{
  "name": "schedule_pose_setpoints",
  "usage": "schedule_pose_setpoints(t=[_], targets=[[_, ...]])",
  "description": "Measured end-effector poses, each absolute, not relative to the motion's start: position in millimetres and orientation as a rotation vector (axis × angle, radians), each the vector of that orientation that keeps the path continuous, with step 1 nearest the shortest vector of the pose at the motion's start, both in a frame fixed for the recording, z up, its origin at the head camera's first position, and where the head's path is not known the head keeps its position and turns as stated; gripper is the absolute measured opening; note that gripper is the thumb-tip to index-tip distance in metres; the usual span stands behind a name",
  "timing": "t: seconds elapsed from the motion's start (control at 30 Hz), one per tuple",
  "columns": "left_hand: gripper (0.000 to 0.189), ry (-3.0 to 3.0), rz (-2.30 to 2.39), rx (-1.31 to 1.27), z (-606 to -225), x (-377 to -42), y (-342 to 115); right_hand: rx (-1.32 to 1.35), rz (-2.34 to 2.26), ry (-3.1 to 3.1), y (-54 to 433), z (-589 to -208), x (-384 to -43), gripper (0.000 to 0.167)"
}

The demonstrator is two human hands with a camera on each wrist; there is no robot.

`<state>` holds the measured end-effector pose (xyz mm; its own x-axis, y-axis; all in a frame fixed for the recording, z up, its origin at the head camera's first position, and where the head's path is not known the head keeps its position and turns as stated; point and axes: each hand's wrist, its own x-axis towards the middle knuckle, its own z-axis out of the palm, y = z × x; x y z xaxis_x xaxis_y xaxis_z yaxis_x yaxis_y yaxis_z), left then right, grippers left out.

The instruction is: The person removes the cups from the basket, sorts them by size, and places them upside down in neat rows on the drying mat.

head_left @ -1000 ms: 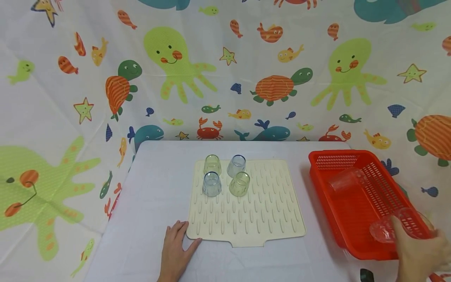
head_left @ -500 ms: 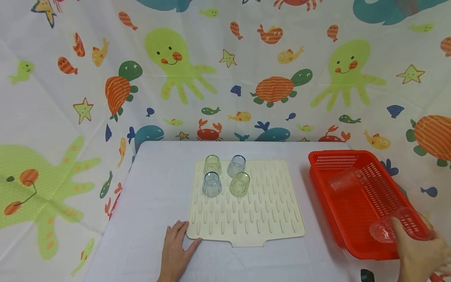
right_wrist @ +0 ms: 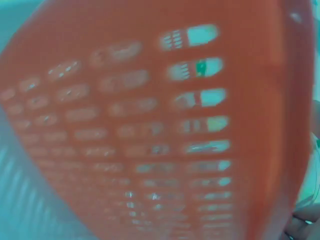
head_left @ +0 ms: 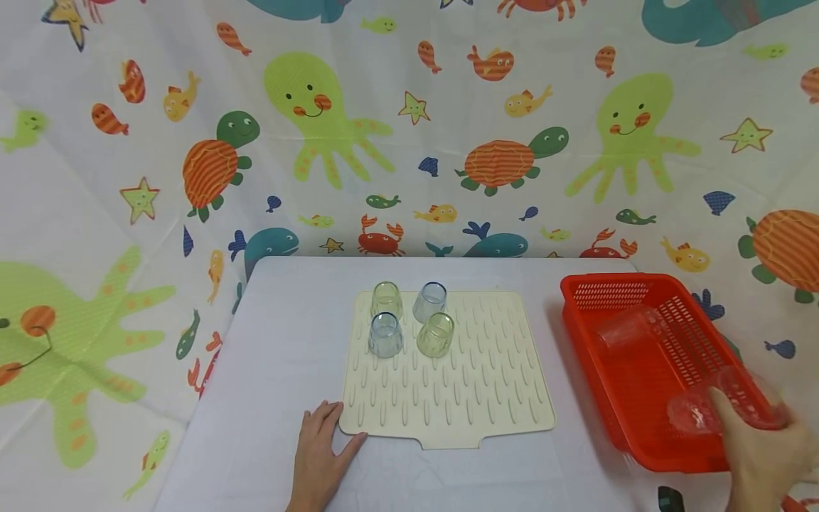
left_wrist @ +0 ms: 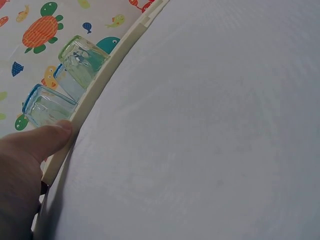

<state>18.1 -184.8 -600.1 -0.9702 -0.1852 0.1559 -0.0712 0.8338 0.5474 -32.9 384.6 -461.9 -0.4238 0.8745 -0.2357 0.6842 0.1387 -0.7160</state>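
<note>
Fabric (head_left: 79,192) printed with sea creatures is seen at the far left, stretched behind the table (head_left: 275,355) and round to the right. The left hand (head_left: 320,455) is placed at the near left corner of a cream tray (head_left: 495,387), its fingers extended and its thumb spread apart; in the left wrist view, the thumb is laid against the tray's edge. Four tumblers are grouped on the tray's far left part: a green glass (head_left: 386,302) is set behind a blue glass (head_left: 385,338), and just right of these a second blue glass (head_left: 429,304) is set behind a second green glass (head_left: 436,336). Farther right, a red basket (head_left: 646,384) with slotted walls is placed. A clear tumbler (head_left: 627,328) is laid on its side within it. A dark object (head_left: 670,500) is cut off by the lower edge. At the basket's near right corner, a clear glass (head_left: 748,398) is gripped by the right hand (head_left: 771,448). Beside it, a transparent piece (head_left: 694,414) is seen; whether they are joined cannot be told.
</note>
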Motion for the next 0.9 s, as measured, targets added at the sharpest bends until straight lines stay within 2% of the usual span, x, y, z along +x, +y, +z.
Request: schedule_pose_setpoints(t=[0.47,0.9], targets=[[0.075,-2.787,-0.811,0.171,-600.9,18.9,-184.4,-1.346,1.128,-2.141,357.0,-418.4,-38.7,0.077],[0.076,-2.822,-0.842,0.185,-597.8,18.9,-185.3,-1.15,1.09,-2.136,328.5,-388.8,-35.1,0.074]])
